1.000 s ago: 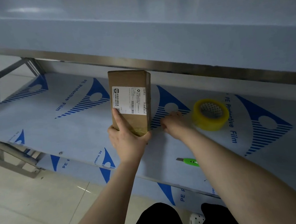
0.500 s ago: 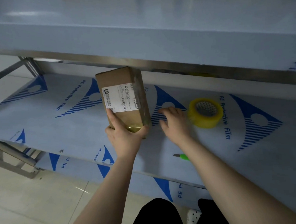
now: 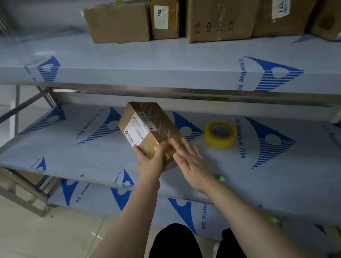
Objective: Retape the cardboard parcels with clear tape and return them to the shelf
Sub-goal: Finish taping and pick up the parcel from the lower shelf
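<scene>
With the left hand, grips the near end of the taped cardboard parcel, thumb on the label side; holds it tilted over the middle shelf, near the front edge. With the right hand, fingers straight, presses flat on the parcel's right face. Farther right on that shelf: tape roll; at the front edge, green cutter, mostly hidden behind the right wrist.
</scene>
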